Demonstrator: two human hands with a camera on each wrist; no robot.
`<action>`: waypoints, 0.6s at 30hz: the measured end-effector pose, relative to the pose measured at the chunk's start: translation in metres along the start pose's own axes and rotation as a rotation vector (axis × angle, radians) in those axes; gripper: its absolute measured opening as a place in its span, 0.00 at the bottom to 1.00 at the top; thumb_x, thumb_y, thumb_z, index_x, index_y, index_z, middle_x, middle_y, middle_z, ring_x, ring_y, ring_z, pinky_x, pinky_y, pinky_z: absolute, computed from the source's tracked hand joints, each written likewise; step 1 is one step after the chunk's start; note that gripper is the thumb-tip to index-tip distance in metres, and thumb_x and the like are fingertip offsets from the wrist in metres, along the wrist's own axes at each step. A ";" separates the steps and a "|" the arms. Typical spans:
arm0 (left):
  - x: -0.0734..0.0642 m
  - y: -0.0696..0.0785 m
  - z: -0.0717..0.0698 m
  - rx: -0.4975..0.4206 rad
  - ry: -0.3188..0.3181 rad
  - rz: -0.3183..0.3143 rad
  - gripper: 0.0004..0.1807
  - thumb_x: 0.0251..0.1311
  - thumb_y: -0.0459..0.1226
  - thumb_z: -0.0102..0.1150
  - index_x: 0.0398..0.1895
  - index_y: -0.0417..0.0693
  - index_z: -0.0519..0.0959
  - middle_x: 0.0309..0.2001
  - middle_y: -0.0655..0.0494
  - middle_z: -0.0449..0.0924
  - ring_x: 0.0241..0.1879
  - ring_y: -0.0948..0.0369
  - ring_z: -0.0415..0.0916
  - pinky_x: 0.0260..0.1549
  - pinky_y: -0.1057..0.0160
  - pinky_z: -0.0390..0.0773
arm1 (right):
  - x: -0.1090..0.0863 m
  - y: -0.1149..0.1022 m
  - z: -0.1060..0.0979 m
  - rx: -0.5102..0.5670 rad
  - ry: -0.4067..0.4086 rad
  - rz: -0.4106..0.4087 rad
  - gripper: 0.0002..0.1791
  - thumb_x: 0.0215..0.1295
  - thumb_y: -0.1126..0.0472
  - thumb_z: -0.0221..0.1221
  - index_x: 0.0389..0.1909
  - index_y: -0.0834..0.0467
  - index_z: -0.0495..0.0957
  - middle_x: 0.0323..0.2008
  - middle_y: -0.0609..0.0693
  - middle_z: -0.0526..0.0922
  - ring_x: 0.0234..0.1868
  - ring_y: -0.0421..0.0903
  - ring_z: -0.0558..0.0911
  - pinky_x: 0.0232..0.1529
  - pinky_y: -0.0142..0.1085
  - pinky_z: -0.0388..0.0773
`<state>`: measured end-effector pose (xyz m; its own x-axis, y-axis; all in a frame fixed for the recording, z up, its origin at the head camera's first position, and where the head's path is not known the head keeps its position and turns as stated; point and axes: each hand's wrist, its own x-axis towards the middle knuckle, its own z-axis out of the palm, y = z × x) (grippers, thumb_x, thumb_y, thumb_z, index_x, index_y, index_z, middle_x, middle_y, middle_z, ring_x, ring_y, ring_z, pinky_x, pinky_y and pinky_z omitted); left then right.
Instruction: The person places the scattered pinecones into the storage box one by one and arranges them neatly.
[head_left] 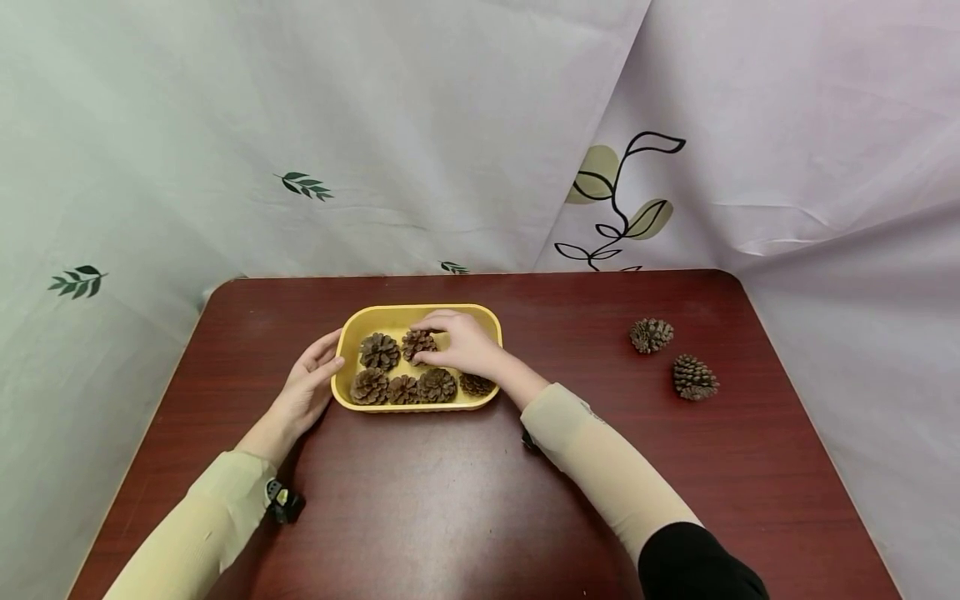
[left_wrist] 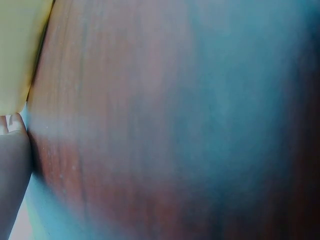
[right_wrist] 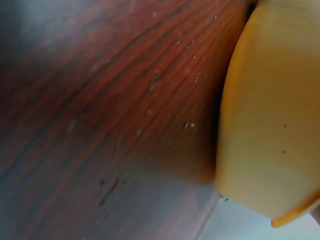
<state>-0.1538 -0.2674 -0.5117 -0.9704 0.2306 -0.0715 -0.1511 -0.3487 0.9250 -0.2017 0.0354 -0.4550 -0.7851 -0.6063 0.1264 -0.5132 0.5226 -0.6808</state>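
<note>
A yellow rectangular tray (head_left: 416, 407) stands on the table with several brown pine cones in it. My left hand (head_left: 306, 385) holds its left end, the thumb over the rim and the fingers against the outer wall. Reaching in over the right side, my right hand (head_left: 465, 346) has thumb and fingers about a pine cone (head_left: 417, 342) in the back row. To the left of that cone sits another pine cone (head_left: 379, 352). A front row includes a pine cone (head_left: 437, 385) near the middle, and one at the right lies partly under the right wrist.
Two more pine cones, an upper one (head_left: 651, 335) and a lower one (head_left: 694, 377), lie on the right part of the dark red table (head_left: 450, 492). Behind the table hangs a pale curtain (head_left: 420, 142) with leaf prints.
</note>
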 end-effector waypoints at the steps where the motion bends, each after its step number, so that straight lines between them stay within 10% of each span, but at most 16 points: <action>1: 0.000 0.000 0.000 0.001 -0.001 0.001 0.24 0.79 0.25 0.46 0.65 0.62 0.77 0.61 0.69 0.84 0.59 0.71 0.82 0.57 0.71 0.83 | 0.001 0.000 0.001 0.001 -0.009 0.003 0.29 0.66 0.53 0.74 0.65 0.58 0.82 0.63 0.54 0.86 0.67 0.51 0.83 0.74 0.41 0.75; 18: 0.000 0.001 0.001 -0.014 -0.012 0.006 0.24 0.78 0.25 0.47 0.65 0.61 0.78 0.62 0.69 0.85 0.59 0.70 0.82 0.58 0.71 0.82 | 0.014 0.002 0.006 -0.091 -0.174 0.037 0.27 0.65 0.53 0.75 0.64 0.56 0.84 0.65 0.53 0.85 0.69 0.50 0.81 0.75 0.41 0.74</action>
<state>-0.1541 -0.2664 -0.5106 -0.9691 0.2388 -0.0613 -0.1477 -0.3630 0.9200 -0.2123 0.0245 -0.4588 -0.7363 -0.6760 -0.0295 -0.5205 0.5936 -0.6137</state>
